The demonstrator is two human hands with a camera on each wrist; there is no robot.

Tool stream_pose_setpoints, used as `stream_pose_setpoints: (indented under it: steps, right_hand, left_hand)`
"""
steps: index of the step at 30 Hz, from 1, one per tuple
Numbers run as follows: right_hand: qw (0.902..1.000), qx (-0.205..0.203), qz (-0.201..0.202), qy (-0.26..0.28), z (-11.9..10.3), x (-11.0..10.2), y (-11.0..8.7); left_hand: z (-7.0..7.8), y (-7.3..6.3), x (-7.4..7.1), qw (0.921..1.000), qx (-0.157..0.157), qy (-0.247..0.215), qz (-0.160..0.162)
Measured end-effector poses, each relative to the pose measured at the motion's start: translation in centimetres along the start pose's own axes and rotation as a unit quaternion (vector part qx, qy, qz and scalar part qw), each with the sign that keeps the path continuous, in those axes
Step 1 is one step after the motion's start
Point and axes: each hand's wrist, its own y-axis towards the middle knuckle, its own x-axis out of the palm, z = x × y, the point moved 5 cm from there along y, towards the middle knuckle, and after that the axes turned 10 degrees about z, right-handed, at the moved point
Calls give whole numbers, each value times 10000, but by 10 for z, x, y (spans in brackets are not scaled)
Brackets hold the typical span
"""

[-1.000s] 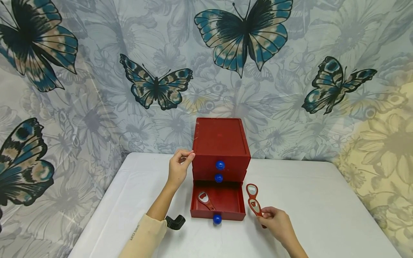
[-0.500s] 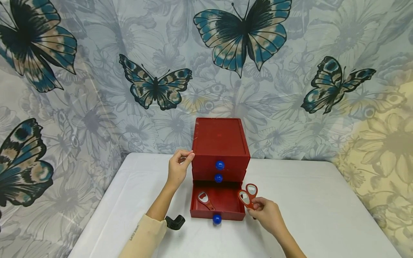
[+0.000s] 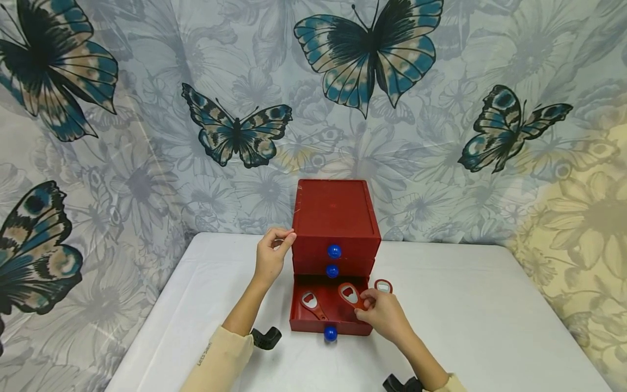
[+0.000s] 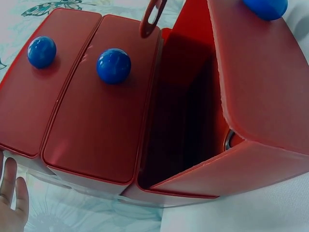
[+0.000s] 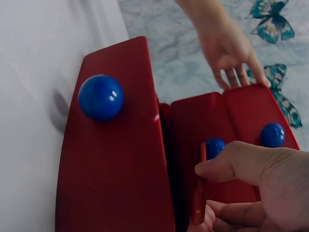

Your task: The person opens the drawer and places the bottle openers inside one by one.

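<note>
My right hand [image 3: 385, 316] pinches a red bottle opener [image 3: 349, 294] by its handle, above the pulled-out bottom drawer [image 3: 333, 326] of a small red cabinet [image 3: 335, 209]. The right wrist view shows that opener [image 5: 199, 193] edge-on between thumb and fingers. A second bottle opener [image 3: 310, 300] lies at the left inside the drawer. A third bottle opener [image 3: 383, 285] is on the table right of the drawer, partly hidden by my right hand. My left hand [image 3: 270, 258] touches the cabinet's left side near its top front corner, and its extended fingers [image 5: 231, 76] show in the right wrist view.
The two upper drawers are closed, with blue knobs [image 3: 334, 251]; another blue knob [image 3: 330, 334] is on the bottom drawer. White cloth covers the table [image 3: 455, 305]. A butterfly-print backdrop [image 3: 411, 201] stands right behind the cabinet. Black wrist devices [image 3: 266, 338] sit at both wrists.
My right hand has carried the bottle opener left from beside the drawer to over it. The left hand stays at the cabinet's side.
</note>
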Motion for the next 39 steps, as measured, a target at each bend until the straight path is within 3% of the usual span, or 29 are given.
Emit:
stream_pose_setpoints:
  steps: [17, 28, 39]
  right_hand:
    - [9974, -403, -480, -358, -14, 34, 14]
    - [9951, -680, -304, -648, -13, 52, 23]
    - [9940, -435, -386, -926, -8, 69, 30]
  left_hand:
    - [-2, 0, 1, 10000, 41, -48, -17]
    - [0, 0, 0, 9999, 124, -40, 11]
    - [-1, 0, 0, 9999, 89, -53, 25]
